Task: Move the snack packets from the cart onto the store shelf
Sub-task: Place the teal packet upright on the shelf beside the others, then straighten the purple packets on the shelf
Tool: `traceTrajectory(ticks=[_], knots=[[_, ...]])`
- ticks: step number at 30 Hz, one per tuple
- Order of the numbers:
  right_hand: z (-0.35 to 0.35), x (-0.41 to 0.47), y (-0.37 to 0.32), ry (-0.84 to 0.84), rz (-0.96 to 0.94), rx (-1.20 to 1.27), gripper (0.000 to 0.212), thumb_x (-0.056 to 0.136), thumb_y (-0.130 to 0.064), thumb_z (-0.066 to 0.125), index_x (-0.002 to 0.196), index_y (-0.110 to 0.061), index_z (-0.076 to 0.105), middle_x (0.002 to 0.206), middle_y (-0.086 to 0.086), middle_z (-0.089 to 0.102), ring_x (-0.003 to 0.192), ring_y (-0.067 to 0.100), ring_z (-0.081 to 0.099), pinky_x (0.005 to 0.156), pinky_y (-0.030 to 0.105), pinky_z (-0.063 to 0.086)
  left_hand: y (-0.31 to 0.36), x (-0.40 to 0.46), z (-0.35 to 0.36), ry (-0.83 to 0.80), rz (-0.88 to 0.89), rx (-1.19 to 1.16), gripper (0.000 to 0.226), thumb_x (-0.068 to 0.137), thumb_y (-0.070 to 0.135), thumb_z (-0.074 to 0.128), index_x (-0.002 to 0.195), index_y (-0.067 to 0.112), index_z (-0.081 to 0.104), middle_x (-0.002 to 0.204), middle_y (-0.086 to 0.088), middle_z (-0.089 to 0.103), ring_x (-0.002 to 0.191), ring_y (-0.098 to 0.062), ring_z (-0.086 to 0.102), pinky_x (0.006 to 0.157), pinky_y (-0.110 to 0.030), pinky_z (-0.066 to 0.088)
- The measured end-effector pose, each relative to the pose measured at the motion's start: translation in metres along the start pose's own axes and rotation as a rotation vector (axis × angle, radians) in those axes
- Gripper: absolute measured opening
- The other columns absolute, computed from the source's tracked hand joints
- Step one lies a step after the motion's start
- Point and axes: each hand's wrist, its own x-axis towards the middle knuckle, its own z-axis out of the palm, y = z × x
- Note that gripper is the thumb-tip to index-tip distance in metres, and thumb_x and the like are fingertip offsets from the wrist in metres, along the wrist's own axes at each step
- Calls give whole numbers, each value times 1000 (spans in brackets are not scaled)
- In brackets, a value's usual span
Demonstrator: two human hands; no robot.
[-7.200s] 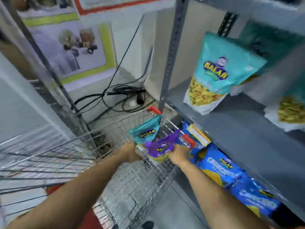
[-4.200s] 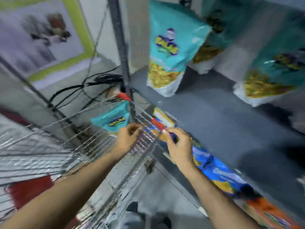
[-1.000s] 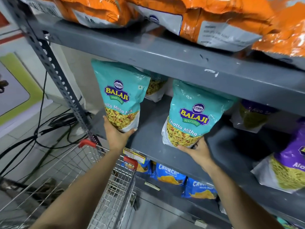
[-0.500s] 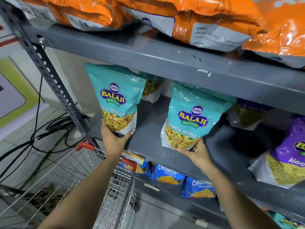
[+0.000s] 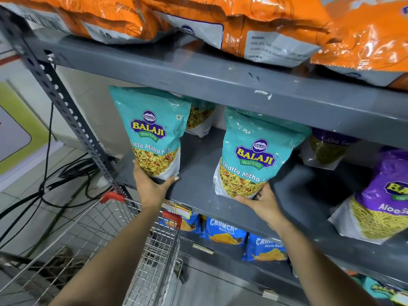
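Two teal Balaji snack packets stand upright on the grey middle shelf point(image 5: 198, 195). My left hand point(image 5: 152, 186) cups the bottom of the left teal packet point(image 5: 150, 131), near the shelf's left post. My right hand point(image 5: 262, 202) grips the lower edge of the right teal packet point(image 5: 254, 153), which leans back a little. The wire cart point(image 5: 136, 250) with red corner caps sits below my left arm; its visible part holds no packets.
A third teal packet point(image 5: 198, 115) stands behind. Purple packets point(image 5: 382, 195) fill the shelf's right side, orange bags point(image 5: 242, 23) lie on the shelf above, and blue packets point(image 5: 223, 233) sit below. Black cables point(image 5: 55, 177) trail over the tiled floor at the left.
Seven seconds ago both hands were at packets in the cart. Over the last second both teal packets stay on the middle shelf with my hands under them; only the view shifted slightly.
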Motion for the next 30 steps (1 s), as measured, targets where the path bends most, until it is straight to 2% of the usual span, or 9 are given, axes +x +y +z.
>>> traceTrajectory(ticks=[5,11,14,17,19,21,25,27,30], knots=[[0,-1,0,0,-4,15,83,38,-49,96,103,-55,46,115,-19,66,113,8,64,89,26,54,-2,-5,-6,-52,32,23,131,52,44,90,152,13,11,156,-10,27,144,-27,27,119,-43,24],[1,-3,2,32,-47,24,82,41,-47,94,104,-60,44,119,-18,66,115,10,63,97,36,55,2,-32,-9,-7,20,17,118,58,41,88,149,11,19,152,-11,31,141,-24,28,113,-28,20],[-6,-6,4,0,-72,68,94,41,-36,97,114,-56,42,121,-20,66,119,9,63,97,31,54,10,-61,-5,82,127,67,85,71,30,83,139,5,39,139,-21,43,131,-32,39,110,-36,30],[-25,-16,12,-18,-96,137,115,56,-15,94,149,-37,28,133,-28,53,124,-6,52,97,12,44,26,-98,8,37,325,91,30,82,17,70,109,7,61,107,-13,60,102,-33,55,92,-45,44],[-46,-34,19,86,-73,166,100,70,-5,87,152,-21,31,140,-10,46,132,6,44,106,19,36,39,-125,22,-99,415,51,9,81,10,64,90,10,66,91,-3,63,85,-26,58,78,-45,48],[-73,-58,32,260,-91,189,63,78,3,78,135,-12,54,135,6,57,125,13,54,102,17,43,52,-153,40,-253,475,-14,13,78,0,63,82,11,69,84,0,64,80,-16,59,72,-35,50],[-143,-110,58,570,-136,111,9,83,0,74,88,-7,72,99,21,75,76,-8,67,75,4,50,88,-209,98,-578,557,-93,20,78,-7,68,85,11,74,87,5,69,85,5,59,79,-14,48],[-180,-127,73,709,-131,65,21,83,-6,76,73,-24,73,82,1,78,67,-11,65,69,8,48,111,-235,130,-709,529,-136,13,80,8,73,93,10,75,94,8,68,89,4,60,83,-17,49],[-237,-147,88,925,-200,42,24,81,-15,80,71,-33,68,75,-10,70,74,10,65,76,25,49,143,-267,179,-871,391,-139,55,72,32,81,119,8,66,112,8,61,104,-5,59,93,-5,38]])
